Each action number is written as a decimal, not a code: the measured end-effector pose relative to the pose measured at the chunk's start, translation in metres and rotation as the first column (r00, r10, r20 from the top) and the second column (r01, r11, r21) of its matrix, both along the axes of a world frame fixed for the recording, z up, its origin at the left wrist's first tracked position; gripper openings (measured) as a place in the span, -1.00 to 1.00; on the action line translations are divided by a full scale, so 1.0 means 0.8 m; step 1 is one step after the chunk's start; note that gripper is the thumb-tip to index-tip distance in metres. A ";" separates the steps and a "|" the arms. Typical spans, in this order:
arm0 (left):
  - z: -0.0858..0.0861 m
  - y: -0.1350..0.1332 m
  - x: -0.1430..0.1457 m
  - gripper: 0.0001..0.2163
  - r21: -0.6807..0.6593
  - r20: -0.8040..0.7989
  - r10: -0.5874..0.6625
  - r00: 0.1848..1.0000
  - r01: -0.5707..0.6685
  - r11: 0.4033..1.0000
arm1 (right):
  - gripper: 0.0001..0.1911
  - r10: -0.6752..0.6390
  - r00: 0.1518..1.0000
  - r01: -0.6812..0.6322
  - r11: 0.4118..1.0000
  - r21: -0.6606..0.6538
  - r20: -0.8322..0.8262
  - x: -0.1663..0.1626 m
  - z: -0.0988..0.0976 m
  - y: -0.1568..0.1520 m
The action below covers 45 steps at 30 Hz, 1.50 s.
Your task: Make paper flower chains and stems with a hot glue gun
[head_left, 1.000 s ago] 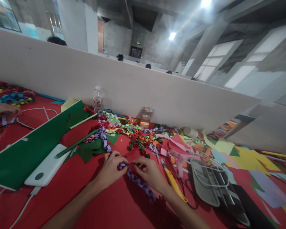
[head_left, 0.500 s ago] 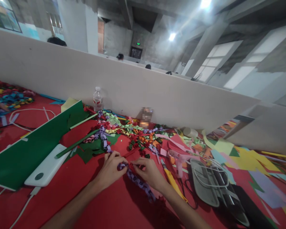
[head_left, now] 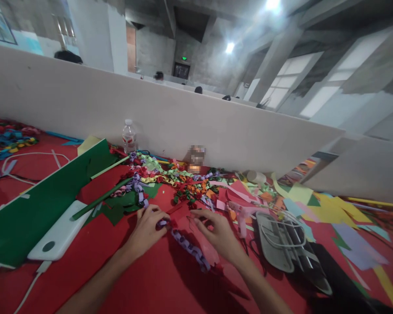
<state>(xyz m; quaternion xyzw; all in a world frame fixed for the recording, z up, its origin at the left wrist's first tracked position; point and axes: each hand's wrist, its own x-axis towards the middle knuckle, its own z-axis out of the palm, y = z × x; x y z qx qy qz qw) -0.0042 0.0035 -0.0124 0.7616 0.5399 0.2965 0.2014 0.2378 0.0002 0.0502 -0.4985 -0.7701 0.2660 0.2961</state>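
A purple paper chain [head_left: 188, 248] lies on the red tabletop [head_left: 157, 283] between my hands. My left hand [head_left: 146, 230] is closed, pinching the chain's upper end [head_left: 163, 223]. My right hand [head_left: 217, 233] sits a little to the right of the chain and no longer touches it. Its fingers are curled in a pinch, with a pale red paper strip [head_left: 207, 252] running out under the palm. How firmly that strip is held is hard to see.
A heap of coloured paper chains [head_left: 170, 178] lies behind my hands, with a water bottle [head_left: 128, 136] against the grey partition [head_left: 183, 117]. To the left are a green board [head_left: 36, 205] and a white device [head_left: 57, 231]. To the right are a pink glue gun [head_left: 244, 213], a grey wire rack [head_left: 278, 237] and paper scraps [head_left: 330, 213].
My right hand has let go of the purple chain and moved right with a red strip. The left hand keeps its pinch. The camera has shifted slightly, and another person's hand at far left is gone.
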 end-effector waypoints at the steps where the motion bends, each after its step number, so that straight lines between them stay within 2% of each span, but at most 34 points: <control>1: -0.001 0.001 -0.004 -0.84 0.012 -0.021 0.002 1.000 -0.001 1.000 | -0.68 -0.049 0.999 0.049 0.999 0.016 0.010 0.015 0.003 -0.008; 4: -0.007 0.006 -0.021 -0.81 0.048 -0.079 -0.012 0.997 0.016 0.999 | -0.61 -0.235 0.968 0.229 0.970 0.077 0.083 0.073 -0.002 -0.035; 7: -0.006 0.006 -0.042 -0.74 0.116 -0.129 -0.036 0.991 0.051 0.992 | -0.55 -0.459 0.874 0.439 0.887 0.141 0.163 0.138 -0.020 -0.051; 9: 0.006 -0.001 -0.052 -0.73 0.176 -0.146 -0.014 0.989 0.040 0.984 | -0.53 -0.582 0.795 0.552 0.810 0.197 0.170 0.172 -0.033 -0.051; 11: 0.023 -0.016 -0.054 -0.73 0.201 -0.151 -0.003 0.989 0.033 0.979 | -0.50 -0.632 0.754 0.592 0.771 0.233 0.177 0.191 -0.044 -0.042; 14: 0.045 -0.046 -0.044 -0.73 0.130 -0.152 -0.077 0.985 0.098 0.987 | -0.48 -0.595 0.772 0.549 0.802 0.237 0.225 0.194 -0.054 -0.018; 16: 0.048 -0.067 -0.030 -0.72 0.027 -0.165 -0.134 0.977 0.141 0.990 | -0.56 -0.546 0.792 0.496 0.837 0.231 0.275 0.186 -0.060 -0.002; 20: 0.033 -0.088 -0.002 -0.68 -0.165 -0.185 -0.177 0.967 0.148 0.975 | -0.63 -0.540 0.787 0.491 0.841 0.227 0.299 0.174 -0.073 0.021; 24: 0.024 -0.072 0.019 -0.59 -0.269 -0.208 -0.183 0.961 0.123 0.955 | -0.67 -0.545 0.794 0.499 0.837 0.224 0.269 0.173 -0.079 0.028; 29: 0.031 -0.046 0.030 -0.59 -0.271 -0.255 -0.204 0.945 0.133 0.953 | -0.62 -0.541 0.820 0.501 0.836 0.224 0.186 0.168 -0.059 0.016; 32: 0.031 -0.039 0.032 -0.64 -0.248 -0.249 -0.224 0.942 0.162 0.955 | -0.55 -0.473 0.881 0.470 0.880 0.073 0.031 0.157 -0.036 -0.001; 34: 0.030 -0.036 0.033 -0.67 -0.227 -0.234 -0.222 0.947 0.168 0.959 | -0.54 -0.374 0.924 0.370 0.927 -0.060 -0.079 0.146 -0.023 -0.012; 36: 0.029 -0.034 0.034 -0.70 -0.213 -0.201 -0.227 0.953 0.184 0.960 | -0.51 -0.291 0.948 0.271 0.950 -0.157 -0.126 0.134 -0.015 -0.021; 40: 0.028 -0.032 0.034 -0.76 -0.222 -0.133 -0.234 0.963 0.201 0.954 | -0.44 -0.180 0.974 0.132 0.945 -0.301 -0.138 0.111 -0.015 -0.033; 45: 0.027 -0.033 0.033 -0.80 -0.218 -0.091 -0.177 0.980 0.154 0.964 | -0.48 -0.070 0.994 0.038 0.940 -0.338 -0.082 0.089 -0.011 -0.044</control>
